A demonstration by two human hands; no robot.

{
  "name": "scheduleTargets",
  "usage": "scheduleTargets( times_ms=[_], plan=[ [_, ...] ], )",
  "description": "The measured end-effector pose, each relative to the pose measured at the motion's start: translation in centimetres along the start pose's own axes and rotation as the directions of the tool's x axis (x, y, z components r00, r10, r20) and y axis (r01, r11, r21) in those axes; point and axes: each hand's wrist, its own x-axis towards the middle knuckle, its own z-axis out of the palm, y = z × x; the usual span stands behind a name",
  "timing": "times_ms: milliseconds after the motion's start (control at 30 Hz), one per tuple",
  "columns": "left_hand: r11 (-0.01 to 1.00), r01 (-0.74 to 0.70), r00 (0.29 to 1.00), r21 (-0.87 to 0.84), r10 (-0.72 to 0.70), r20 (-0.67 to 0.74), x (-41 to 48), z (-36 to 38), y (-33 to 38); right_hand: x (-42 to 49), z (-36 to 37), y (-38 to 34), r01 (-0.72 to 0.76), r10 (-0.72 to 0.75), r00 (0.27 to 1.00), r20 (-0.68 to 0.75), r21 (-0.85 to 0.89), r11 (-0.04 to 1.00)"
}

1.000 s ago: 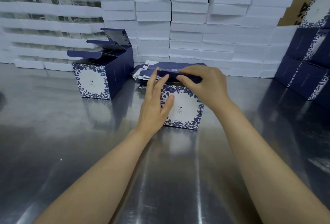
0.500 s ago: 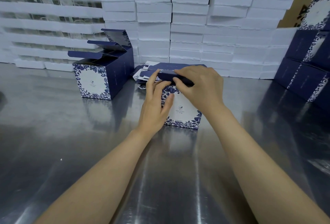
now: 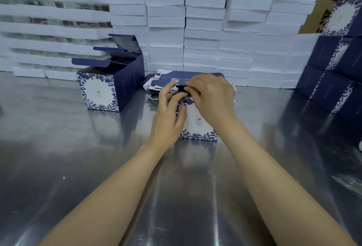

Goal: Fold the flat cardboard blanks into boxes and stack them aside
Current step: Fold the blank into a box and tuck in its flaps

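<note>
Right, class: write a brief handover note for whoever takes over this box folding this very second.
Left hand grips the box in hand by its left front corner; right hand pinches its top flap. It stands on the steel table.
Done: folded box at left, top open; stacked boxes far right.
Left: finish this box, stack it, fold the flat blanks behind it.

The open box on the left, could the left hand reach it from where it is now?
Probably yes. Only bare steel table lies between the left hand and the open box, with nothing blocking. But that hand grips the half-folded box, so it would have to let go first.
</note>
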Motion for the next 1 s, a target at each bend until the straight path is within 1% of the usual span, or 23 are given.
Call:
scheduleTargets(
  times_ms=[67, 100, 167, 267, 333, 467, 533, 700, 800, 867, 1000],
  plan=[
    [1.0, -0.014, 1.0, -0.007, 0.014, -0.002, 0.0, 0.0, -0.1, -0.2, 0.2, 0.2, 0.027, -0.025, 0.997, -0.074, 0.027, 0.999],
    [1.0, -0.019, 1.0, -0.001, 0.019, -0.004, 0.0, 0.1, -0.2, -0.3, 0.4, 0.2, 0.036, -0.033, 0.995, -0.089, 0.038, 0.999],
    [1.0, -0.024, 1.0, 0.01, 0.024, -0.006, 0.0, 0.2, -0.3, -0.6, 0.7, 0.4, 0.032, -0.026, 0.995, -0.1, 0.06, 0.998],
    [1.0, -0.029, 1.0, -0.004, 0.029, -0.007, -0.1, 0.5, -0.3, -0.6, 0.6, 0.7, -0.017, 0.026, 0.994, -0.107, 0.081, 0.997],
    [1.0, -0.01, 1.0, -0.011, 0.01, -0.009, -0.1, 0.5, -0.3, -0.3, 0.4, 0.5, -0.029, 0.041, 0.991, -0.126, 0.091, 0.995],
    [1.0, 0.006, 1.0, -0.01, -0.006, -0.007, -0.1, 0.5, -0.2, -0.1, 0.6, 0.4, 0.015, -0.001, 0.978, -0.207, 0.068, 0.998],
    [1.0, 0.003, 1.0, -0.008, -0.003, -0.001, -0.1, 0.5, -0.1, -0.2, 0.8, 0.6, 0.058, -0.047, 0.975, -0.216, 0.045, 0.997],
    [1.0, 0.021, 1.0, -0.017, -0.021, 0.01, -0.2, 0.3, 0.1, -0.2, 1.2, 0.7, 0.107, -0.102, 0.974, -0.203, 0.015, 0.994],
    [1.0, 0.006, 1.0, -0.025, -0.005, 0.018, -0.2, 0.4, 0.3, -0.4, 1.1, 0.7, 0.085, -0.078, 0.971, -0.228, 0.021, 0.996],
    [1.0, 0.001, 1.0, -0.017, 0.0, 0.029, -0.2, 0.6, 0.4, -0.5, 1.0, 0.9, 0.064, -0.054, 0.978, -0.2, 0.043, 0.997],
    [0.999, 0.037, 0.999, -0.013, -0.036, 0.034, -0.2, 0.6, 0.5, 0.4, 0.5, 1.4, 0.041, -0.038, 0.999, -0.031, 0.131, 0.991]
  ],
)
